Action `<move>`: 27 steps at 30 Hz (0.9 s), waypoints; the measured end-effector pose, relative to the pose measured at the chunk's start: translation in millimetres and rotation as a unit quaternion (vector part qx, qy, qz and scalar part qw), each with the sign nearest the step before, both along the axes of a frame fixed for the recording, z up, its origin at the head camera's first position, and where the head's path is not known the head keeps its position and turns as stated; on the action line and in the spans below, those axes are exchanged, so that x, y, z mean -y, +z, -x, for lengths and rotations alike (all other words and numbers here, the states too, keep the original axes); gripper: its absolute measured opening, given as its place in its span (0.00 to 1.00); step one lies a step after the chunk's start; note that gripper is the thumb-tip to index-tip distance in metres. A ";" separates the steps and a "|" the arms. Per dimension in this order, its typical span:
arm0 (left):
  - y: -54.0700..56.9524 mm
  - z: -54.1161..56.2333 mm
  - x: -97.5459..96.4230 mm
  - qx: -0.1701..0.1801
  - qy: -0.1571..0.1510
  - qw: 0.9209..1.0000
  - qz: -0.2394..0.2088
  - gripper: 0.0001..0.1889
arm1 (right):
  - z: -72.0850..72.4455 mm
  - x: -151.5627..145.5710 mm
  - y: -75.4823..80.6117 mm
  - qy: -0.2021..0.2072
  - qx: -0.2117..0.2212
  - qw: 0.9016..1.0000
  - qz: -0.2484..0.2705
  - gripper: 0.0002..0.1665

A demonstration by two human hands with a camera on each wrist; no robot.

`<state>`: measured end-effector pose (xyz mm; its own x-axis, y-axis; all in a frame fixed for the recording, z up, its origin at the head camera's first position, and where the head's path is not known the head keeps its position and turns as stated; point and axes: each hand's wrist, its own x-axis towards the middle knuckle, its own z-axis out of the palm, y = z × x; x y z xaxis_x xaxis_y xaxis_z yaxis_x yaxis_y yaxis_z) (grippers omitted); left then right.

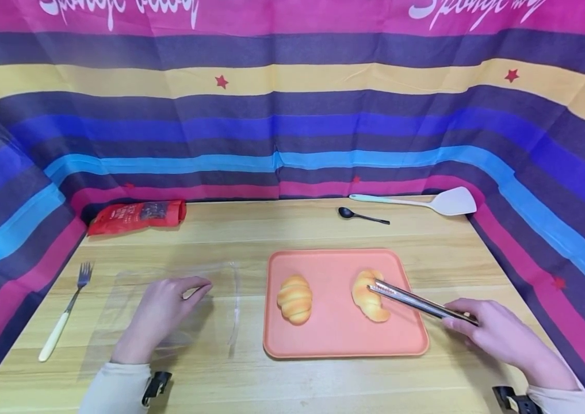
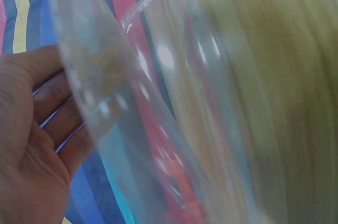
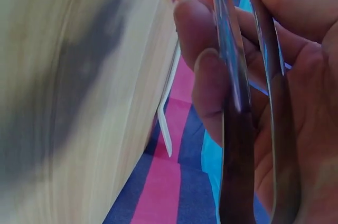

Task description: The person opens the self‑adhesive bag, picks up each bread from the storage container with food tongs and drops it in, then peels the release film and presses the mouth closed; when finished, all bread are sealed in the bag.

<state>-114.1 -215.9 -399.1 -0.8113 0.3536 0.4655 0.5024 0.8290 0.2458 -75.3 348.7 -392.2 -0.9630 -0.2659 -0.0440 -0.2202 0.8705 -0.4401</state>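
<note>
My left hand pinches a clear plastic bag on the left side of the table, thumb and index fingertips together. In the left wrist view the bag stands up as a see-through sheet and covers the fingertips. My right hand grips metal tongs; the right wrist view shows both arms of the tongs between thumb and fingers. The tong tips are at the right croissant, over its upper part. A second croissant lies on the left of the pink tray.
A fork with a pale handle lies at the left. Behind are a red packet, a small black spoon and a white spatula. Striped cloth walls the table on three sides.
</note>
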 end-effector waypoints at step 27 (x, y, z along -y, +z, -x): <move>1.5 -4.2 -0.4 0.009 0.002 0.999 -0.043 0.09 | 11.5 37.8 13.8 0.045 -0.115 0.992 0.021 0.13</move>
